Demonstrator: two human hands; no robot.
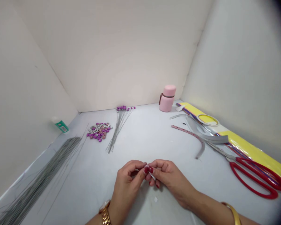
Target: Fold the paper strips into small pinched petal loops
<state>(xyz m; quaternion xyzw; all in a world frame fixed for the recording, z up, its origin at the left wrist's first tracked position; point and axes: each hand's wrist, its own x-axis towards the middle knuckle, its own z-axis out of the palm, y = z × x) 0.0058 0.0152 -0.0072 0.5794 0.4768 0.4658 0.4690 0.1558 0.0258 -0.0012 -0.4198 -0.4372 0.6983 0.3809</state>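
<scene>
My left hand (131,175) and my right hand (165,172) meet low in the middle of the view, thumbs and fingertips pinched together. Between them is a small white piece (154,178), narrow like a folded strip; the fingers cover most of it, so its kind is unclear. A tiny white scrap (155,199) lies on the table just below the hands. Beyond them rests a bunch of thin wires (117,132) with purple beads (121,108) at the far end. To its left sits a pile of purple, silver and pinkish beads (99,131).
A bundle of grey wires (44,178) runs along the left side, near a green-labelled tube (62,126). At right lie red-handled scissors (253,176), a curved pink-grey strip (189,132), a tape roll (208,120) and yellow packaging (255,150). A pink bottle (167,99) stands by the back wall.
</scene>
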